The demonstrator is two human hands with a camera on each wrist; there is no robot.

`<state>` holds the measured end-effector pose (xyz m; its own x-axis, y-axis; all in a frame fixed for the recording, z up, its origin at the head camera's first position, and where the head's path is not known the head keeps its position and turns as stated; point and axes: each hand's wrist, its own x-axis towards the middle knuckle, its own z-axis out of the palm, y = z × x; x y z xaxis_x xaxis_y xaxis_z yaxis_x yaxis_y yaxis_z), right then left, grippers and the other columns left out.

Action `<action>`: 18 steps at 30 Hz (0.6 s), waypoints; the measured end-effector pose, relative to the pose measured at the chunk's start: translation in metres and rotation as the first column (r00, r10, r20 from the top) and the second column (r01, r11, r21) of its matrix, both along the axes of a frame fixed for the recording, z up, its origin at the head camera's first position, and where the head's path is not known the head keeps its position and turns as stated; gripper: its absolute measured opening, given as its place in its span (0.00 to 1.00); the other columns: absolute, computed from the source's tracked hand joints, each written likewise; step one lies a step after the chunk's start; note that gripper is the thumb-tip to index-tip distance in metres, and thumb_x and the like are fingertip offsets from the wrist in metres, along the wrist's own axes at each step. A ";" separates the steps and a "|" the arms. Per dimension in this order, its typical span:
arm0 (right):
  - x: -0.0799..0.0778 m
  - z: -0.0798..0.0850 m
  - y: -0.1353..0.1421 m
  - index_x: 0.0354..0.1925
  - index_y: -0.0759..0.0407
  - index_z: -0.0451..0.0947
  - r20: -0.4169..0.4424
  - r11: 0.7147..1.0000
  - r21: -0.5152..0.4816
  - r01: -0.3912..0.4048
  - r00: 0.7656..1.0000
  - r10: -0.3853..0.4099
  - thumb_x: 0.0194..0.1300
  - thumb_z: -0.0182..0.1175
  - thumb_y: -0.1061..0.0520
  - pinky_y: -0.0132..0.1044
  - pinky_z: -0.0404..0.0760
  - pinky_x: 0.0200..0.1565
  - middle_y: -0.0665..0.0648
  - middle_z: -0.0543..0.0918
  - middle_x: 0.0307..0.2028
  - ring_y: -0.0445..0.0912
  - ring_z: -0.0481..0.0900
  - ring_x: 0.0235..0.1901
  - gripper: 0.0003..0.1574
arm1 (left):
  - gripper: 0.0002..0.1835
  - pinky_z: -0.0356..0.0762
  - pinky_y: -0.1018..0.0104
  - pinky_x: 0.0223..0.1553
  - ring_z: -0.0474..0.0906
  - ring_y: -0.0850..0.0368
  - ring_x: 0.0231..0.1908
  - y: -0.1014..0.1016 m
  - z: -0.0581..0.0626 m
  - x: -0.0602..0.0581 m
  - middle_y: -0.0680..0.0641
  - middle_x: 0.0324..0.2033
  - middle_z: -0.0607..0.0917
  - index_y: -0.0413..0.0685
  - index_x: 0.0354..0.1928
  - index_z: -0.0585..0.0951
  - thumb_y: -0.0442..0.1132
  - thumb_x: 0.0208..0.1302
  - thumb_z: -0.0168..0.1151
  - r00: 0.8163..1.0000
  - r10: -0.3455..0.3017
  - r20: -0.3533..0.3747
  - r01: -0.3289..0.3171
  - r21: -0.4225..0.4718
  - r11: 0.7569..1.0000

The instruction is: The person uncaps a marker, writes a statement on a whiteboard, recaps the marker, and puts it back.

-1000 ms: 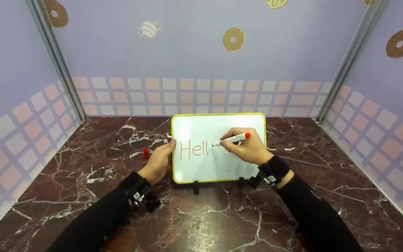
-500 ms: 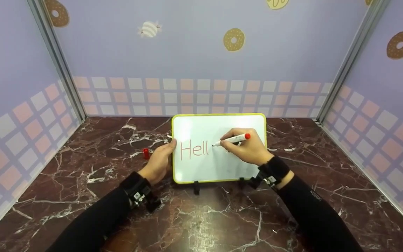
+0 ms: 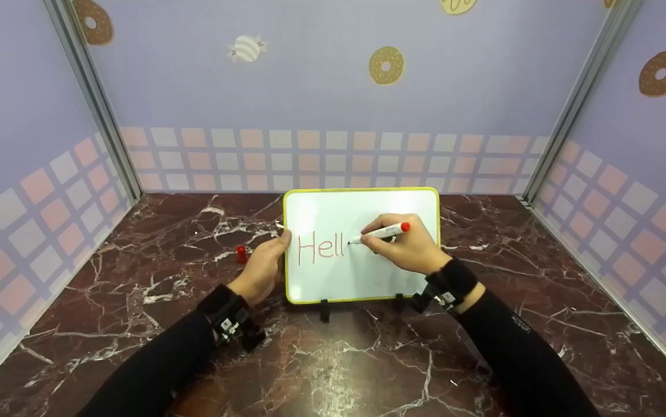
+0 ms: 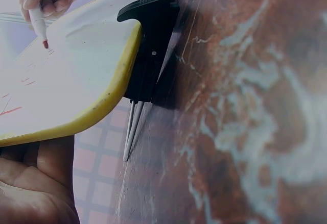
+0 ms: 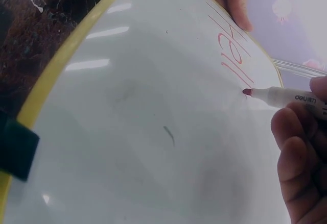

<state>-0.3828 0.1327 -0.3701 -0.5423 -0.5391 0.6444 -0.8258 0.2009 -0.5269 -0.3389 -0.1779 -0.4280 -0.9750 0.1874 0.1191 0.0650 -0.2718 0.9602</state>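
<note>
A whiteboard [image 3: 321,284] with a yellow rim leans back on black stand feet [image 3: 325,310]. The red letters "Hell" [image 3: 326,248] are written on its left half. My left hand [image 3: 263,263] holds the board's left edge, thumb at the front rim and fingers behind. With my right hand [image 3: 411,243] I pinch a white marker [image 5: 281,96] with a red end, its tip right at the board beside the last "l". In the right wrist view a short faint red stroke shows by the tip. A red marker cap [image 3: 241,254] stands on the table, left of the board.
The brown marbled table [image 3: 333,370] runs back to a lilac wall [image 3: 310,87] with donut and candy pictures. Side walls with grey metal corner posts [image 3: 585,98] close it in left and right. In the right wrist view a small dark smudge [image 5: 169,134] marks the board.
My right hand and the marker have shifted slightly left and down, the tip nearer the last "l". The board, my left hand and the cap stay where they were.
</note>
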 end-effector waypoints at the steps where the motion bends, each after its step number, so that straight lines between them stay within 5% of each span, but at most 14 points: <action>1: 0.000 0.000 0.000 0.42 0.63 0.92 0.000 1.000 0.003 -0.003 1.000 0.003 0.71 0.75 0.65 0.28 0.79 0.26 0.51 0.92 0.32 0.40 0.85 0.25 0.02 | 0.31 0.92 0.50 0.51 0.92 0.47 0.47 0.000 0.000 0.000 0.40 0.48 0.92 0.26 0.67 0.78 0.52 0.94 0.42 1.000 0.001 -0.001 -0.001 0.001 1.000; 18: 0.002 0.001 0.001 0.41 0.62 0.93 0.046 0.998 0.059 -0.029 0.999 0.026 0.71 0.75 0.64 0.26 0.78 0.27 0.51 0.91 0.29 0.40 0.85 0.25 0.01 | 0.34 0.92 0.50 0.52 0.91 0.47 0.49 -0.001 0.000 0.001 0.39 0.51 0.91 0.26 0.71 0.76 0.54 0.94 0.41 1.000 -0.015 -0.022 0.014 -0.032 0.999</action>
<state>-0.3804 0.1334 -0.3690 -0.5542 -0.5908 0.5863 -0.8074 0.2104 -0.5513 -0.3384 -0.1792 -0.4277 -0.9694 0.2057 0.1342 0.0824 -0.2421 0.9667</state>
